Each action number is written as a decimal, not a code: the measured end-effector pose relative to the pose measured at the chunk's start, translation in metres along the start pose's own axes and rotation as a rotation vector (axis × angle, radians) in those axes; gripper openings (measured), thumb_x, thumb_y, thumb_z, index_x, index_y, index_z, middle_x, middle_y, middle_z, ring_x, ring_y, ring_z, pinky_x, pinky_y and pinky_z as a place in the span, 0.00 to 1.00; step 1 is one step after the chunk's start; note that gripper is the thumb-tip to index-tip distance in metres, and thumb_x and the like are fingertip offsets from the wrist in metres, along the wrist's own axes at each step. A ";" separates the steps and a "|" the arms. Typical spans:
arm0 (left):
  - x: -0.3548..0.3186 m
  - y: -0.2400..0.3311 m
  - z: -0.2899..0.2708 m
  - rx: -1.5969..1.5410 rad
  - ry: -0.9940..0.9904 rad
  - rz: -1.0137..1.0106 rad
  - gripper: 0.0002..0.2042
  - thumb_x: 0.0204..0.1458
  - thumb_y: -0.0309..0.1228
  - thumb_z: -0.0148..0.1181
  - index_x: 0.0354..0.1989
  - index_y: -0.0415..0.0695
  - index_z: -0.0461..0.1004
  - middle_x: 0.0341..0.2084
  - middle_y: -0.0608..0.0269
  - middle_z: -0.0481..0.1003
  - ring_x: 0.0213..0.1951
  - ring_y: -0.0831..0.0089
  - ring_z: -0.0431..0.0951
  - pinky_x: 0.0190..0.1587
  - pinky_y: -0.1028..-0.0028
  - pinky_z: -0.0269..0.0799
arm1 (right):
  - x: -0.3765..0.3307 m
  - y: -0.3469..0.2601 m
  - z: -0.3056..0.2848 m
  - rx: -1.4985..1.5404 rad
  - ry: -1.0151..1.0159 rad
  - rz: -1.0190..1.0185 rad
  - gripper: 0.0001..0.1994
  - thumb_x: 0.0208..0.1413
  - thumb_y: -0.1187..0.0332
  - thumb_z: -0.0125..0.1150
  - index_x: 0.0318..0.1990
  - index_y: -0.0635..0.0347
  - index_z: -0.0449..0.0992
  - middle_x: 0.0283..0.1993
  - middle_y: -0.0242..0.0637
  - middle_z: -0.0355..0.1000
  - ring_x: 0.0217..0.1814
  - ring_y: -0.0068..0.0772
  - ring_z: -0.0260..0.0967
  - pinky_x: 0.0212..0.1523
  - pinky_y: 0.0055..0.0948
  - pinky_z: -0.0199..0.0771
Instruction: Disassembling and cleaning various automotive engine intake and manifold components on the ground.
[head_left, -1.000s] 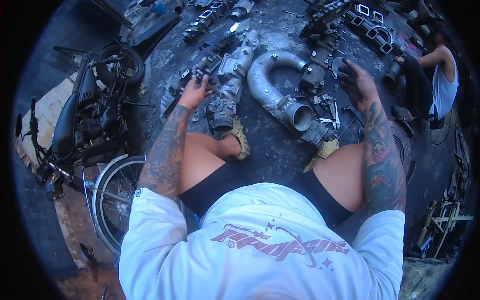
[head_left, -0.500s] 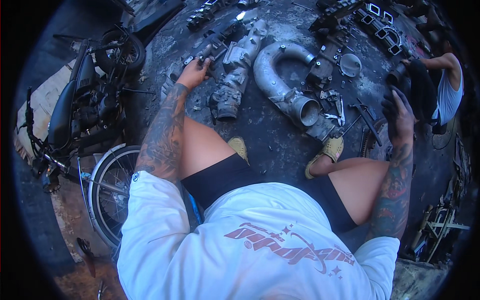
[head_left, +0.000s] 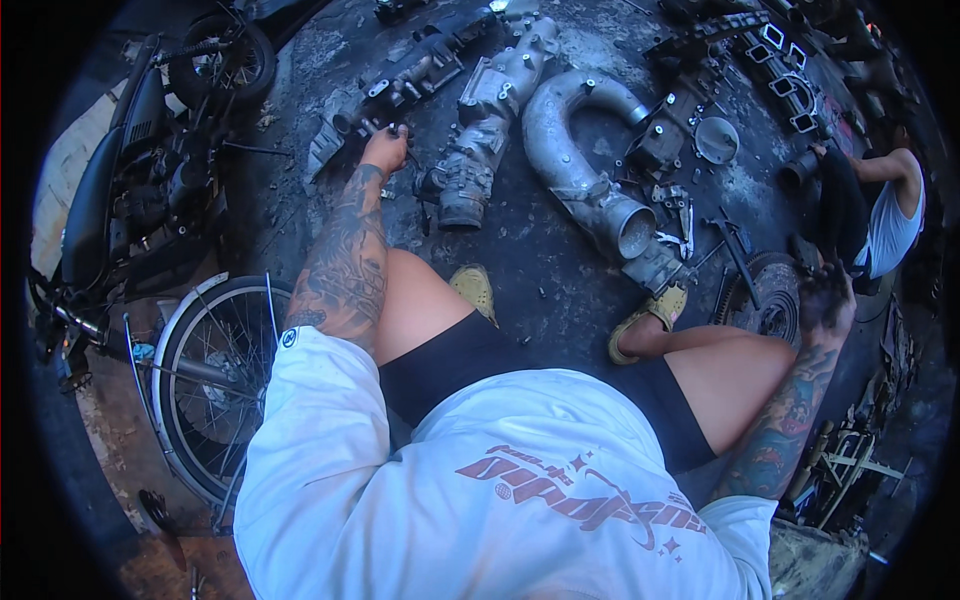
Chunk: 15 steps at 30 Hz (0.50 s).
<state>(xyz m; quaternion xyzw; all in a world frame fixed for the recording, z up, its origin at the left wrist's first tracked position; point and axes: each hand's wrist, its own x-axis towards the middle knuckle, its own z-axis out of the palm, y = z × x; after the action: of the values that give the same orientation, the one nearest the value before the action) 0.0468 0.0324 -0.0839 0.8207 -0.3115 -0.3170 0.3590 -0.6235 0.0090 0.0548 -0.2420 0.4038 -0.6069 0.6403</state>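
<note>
My left hand (head_left: 386, 150) is closed beside a dark engine part lying on the floor, a manifold-like casting (head_left: 415, 80). Whatever its fingers hold, if anything, is hidden. Just right of that hand lies a long grey metal casting with a round open end (head_left: 462, 205). Further right rests a big curved metal pipe (head_left: 555, 150), its wide mouth toward me. Out at the right, my right hand (head_left: 828, 305) hovers near a toothed round disc (head_left: 775, 295). Its fingers look blackened and are smeared by motion.
A motorcycle (head_left: 150, 190) stands along the left, with a spoked wheel (head_left: 215, 390) near me. At the right crouches another person (head_left: 895, 210) in a white sleeveless top. Gaskets (head_left: 785, 85), a round metal dish (head_left: 716, 140) and pliers (head_left: 688, 225) lie on the dark floor.
My right hand has dropped lower and slightly outward, its fingers now blurred. My left hand has moved little, with its fingers curled in more. The whole view has shifted slightly.
</note>
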 end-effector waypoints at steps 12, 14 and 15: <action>0.011 -0.022 0.037 0.253 -0.239 -0.128 0.19 0.58 0.41 0.46 0.45 0.37 0.71 0.37 0.52 0.75 0.29 0.64 0.78 0.32 0.67 0.74 | 0.010 0.038 0.086 -0.449 0.153 -0.170 0.13 0.55 0.68 0.54 0.49 0.58 0.70 0.37 0.32 0.69 0.33 0.25 0.66 0.34 0.23 0.65; -0.003 -0.009 0.038 0.107 -0.328 -0.262 0.19 0.58 0.42 0.47 0.48 0.39 0.68 0.42 0.59 0.70 0.35 0.69 0.74 0.29 0.76 0.77 | 0.006 0.024 0.083 -0.357 0.196 -0.197 0.14 0.56 0.68 0.54 0.49 0.58 0.70 0.37 0.32 0.69 0.33 0.27 0.66 0.35 0.24 0.65; 0.001 -0.014 0.041 0.126 -0.304 -0.218 0.19 0.58 0.41 0.47 0.49 0.38 0.67 0.41 0.58 0.71 0.32 0.69 0.76 0.27 0.76 0.76 | 0.006 0.016 0.080 -0.293 0.190 -0.217 0.14 0.57 0.67 0.53 0.50 0.59 0.69 0.37 0.33 0.68 0.34 0.28 0.66 0.36 0.26 0.65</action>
<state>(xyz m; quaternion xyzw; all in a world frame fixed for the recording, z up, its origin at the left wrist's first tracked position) 0.0213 0.0230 -0.1173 0.8130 -0.2908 -0.4543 0.2193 -0.5494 -0.0088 0.0854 -0.3162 0.5180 -0.6273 0.4881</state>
